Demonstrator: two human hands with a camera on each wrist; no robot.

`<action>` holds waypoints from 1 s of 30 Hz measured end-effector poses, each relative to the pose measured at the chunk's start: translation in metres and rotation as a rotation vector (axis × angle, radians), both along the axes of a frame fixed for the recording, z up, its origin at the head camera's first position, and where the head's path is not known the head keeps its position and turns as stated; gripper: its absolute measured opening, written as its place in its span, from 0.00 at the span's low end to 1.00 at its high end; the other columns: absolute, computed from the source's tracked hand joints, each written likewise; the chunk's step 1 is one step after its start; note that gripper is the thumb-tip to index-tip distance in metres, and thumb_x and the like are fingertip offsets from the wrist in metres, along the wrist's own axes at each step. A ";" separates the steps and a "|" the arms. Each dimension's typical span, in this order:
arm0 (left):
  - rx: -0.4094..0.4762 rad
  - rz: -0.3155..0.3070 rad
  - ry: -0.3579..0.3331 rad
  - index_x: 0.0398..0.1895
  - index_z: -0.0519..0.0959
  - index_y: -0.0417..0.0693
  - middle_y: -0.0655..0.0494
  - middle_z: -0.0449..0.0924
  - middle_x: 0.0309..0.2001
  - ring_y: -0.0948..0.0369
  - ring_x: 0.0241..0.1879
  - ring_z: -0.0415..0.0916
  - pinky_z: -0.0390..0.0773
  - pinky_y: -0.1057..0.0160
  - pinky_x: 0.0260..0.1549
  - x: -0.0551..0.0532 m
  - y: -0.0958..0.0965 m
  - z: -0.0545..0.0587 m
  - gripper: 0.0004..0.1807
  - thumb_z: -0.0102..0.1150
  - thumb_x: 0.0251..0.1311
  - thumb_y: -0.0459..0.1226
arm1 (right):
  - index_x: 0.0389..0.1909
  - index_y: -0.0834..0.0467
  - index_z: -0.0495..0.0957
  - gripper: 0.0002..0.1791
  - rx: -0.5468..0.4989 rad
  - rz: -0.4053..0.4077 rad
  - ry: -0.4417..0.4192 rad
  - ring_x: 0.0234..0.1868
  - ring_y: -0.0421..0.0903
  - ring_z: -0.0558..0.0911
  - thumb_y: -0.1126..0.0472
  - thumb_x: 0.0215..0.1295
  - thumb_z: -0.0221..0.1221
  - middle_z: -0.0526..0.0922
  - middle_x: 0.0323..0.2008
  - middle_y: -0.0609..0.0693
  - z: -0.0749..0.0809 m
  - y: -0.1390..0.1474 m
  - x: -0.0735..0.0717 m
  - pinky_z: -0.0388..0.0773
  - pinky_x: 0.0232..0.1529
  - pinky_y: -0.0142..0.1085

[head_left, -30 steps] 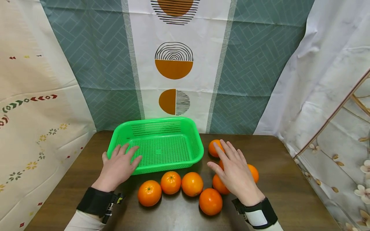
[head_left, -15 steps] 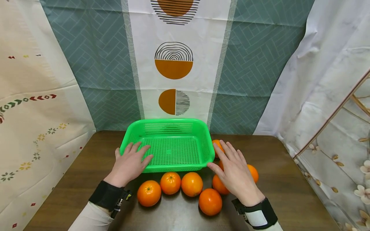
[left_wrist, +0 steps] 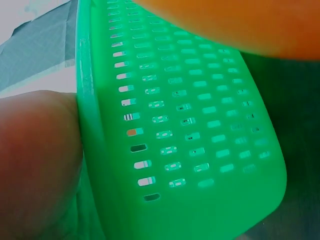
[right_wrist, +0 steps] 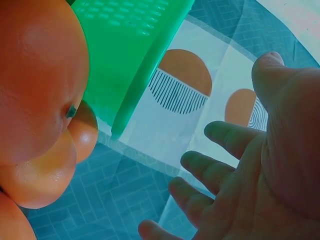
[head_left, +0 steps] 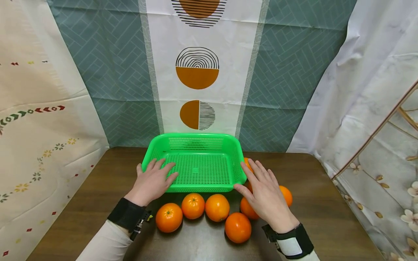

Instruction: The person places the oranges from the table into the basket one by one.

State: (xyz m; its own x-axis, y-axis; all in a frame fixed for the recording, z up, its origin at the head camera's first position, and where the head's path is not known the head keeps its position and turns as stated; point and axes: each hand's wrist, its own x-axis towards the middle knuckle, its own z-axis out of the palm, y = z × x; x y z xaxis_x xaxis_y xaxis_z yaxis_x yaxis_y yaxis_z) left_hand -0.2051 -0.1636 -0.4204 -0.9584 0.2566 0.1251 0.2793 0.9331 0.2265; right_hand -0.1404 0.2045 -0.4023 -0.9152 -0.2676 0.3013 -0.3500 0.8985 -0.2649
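Apparently early on: left hand (head_left: 149, 185) and right hand (head_left: 268, 197) spread, pinching nothing.
The left lies over the near-left rim of a green basket (head_left: 202, 169), contact unclear; the right, above some oranges (head_left: 193, 206). The basket sits toward the table's (head_left: 321, 206) back, oranges in front and to its right. None shows inside; most work looks undone.

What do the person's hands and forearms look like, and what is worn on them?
The left hand and right hand wear no gloves. The left wristband is wide and black, with a small device showing a yellow-green spot. The right wristband is also black, with a white rectangular patch. The left sleeve and right sleeve are plain and whitish.
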 end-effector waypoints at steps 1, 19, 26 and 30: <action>0.002 0.000 -0.004 0.79 0.77 0.53 0.35 0.68 0.79 0.28 0.79 0.58 0.47 0.13 0.67 0.000 0.000 0.000 0.30 0.55 0.83 0.55 | 0.86 0.56 0.65 0.43 0.000 0.001 0.001 0.86 0.63 0.55 0.39 0.79 0.63 0.62 0.85 0.61 0.000 0.000 0.000 0.51 0.80 0.69; -0.005 -0.016 -0.010 0.79 0.77 0.54 0.36 0.68 0.80 0.29 0.80 0.58 0.47 0.13 0.68 -0.004 0.007 0.003 0.29 0.54 0.84 0.55 | 0.86 0.56 0.65 0.43 -0.005 0.007 -0.001 0.86 0.63 0.56 0.39 0.80 0.63 0.63 0.84 0.61 0.000 0.000 0.001 0.51 0.80 0.69; -0.004 -0.025 0.006 0.79 0.76 0.53 0.36 0.68 0.79 0.28 0.79 0.59 0.46 0.13 0.68 -0.006 0.007 0.002 0.30 0.55 0.83 0.56 | 0.87 0.56 0.64 0.44 -0.007 0.006 -0.006 0.86 0.63 0.55 0.39 0.80 0.63 0.63 0.84 0.61 0.000 0.000 0.001 0.51 0.80 0.69; 0.018 -0.026 0.031 0.80 0.76 0.53 0.35 0.68 0.79 0.27 0.79 0.58 0.45 0.14 0.69 -0.005 0.007 0.001 0.31 0.56 0.83 0.56 | 0.87 0.56 0.64 0.44 -0.003 0.010 -0.008 0.87 0.62 0.55 0.39 0.80 0.62 0.62 0.84 0.61 0.000 0.000 0.000 0.50 0.80 0.69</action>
State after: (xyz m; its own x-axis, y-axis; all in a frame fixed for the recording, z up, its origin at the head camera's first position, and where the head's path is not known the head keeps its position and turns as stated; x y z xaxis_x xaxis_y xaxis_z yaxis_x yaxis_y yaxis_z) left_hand -0.2105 -0.1568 -0.4189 -0.9469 0.2792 0.1595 0.3111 0.9211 0.2340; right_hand -0.1404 0.2042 -0.4028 -0.9147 -0.2760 0.2952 -0.3571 0.8941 -0.2704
